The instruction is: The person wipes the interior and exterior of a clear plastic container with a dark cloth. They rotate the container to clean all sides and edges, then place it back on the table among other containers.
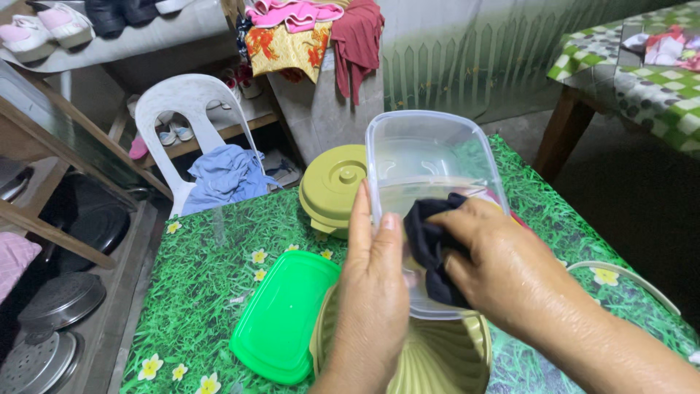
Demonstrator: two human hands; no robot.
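Grass-print surface (211,292) in a cluttered room, white plastic chair (191,120) behind.
Green lid (281,315) and olive container (332,188) flank the work; left hand (372,292) grips the clear tub (430,182), right hand (503,266) clutches a dark cloth (430,244).

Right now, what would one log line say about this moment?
left hand: holds clear plastic container | right hand: presses dark cloth inside it | green lid: on table

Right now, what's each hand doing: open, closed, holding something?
Left hand: closed on the rim of the clear rectangular plastic container, holding it up.
Right hand: closed on a dark cloth, pressed inside the container.
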